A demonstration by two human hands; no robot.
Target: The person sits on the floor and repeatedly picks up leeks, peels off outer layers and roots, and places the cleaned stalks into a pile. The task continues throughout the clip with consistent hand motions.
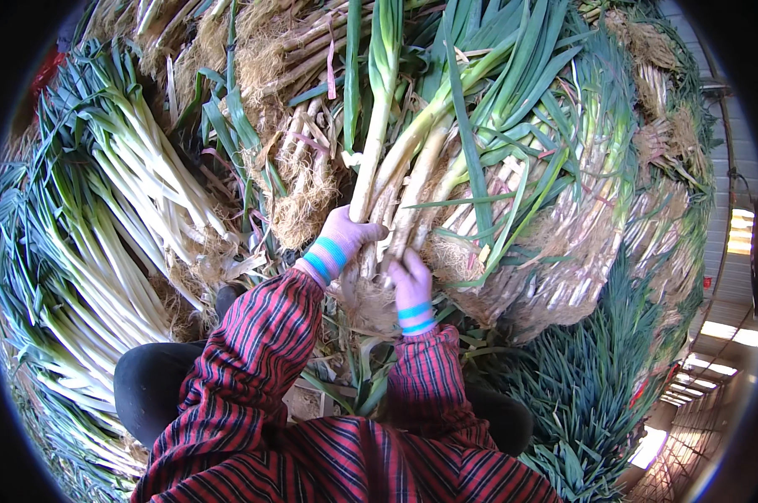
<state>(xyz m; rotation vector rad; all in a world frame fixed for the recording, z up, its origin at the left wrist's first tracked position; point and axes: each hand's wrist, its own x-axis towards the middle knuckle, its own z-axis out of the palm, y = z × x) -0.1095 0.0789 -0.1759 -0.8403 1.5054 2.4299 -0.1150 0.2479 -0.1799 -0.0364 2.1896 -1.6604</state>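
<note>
My left hand [344, 239], in a pink knit glove with blue cuff stripes, is closed around the pale lower shaft of a large green onion [376, 135]. Its thumb points right, across the neighbouring stalks. Just right of it and lower, my right hand [411, 286], gloved alike, has its fingers curled at the root end of a dirt-stained green onion stalk [416, 188]. The right fingertips are partly hidden, so how much they grip is unclear. Several big green onions with brownish outer skins lie together here, leaves pointing away from me.
White-shafted green onions [127, 270] are piled on my left. Untrimmed green onions with matted roots [303, 207] lie ahead, and more bundles [561, 264] extend right. Dark green leaves [573, 390] fill the lower right. Loose leaf scraps [372, 383] lie between my knees.
</note>
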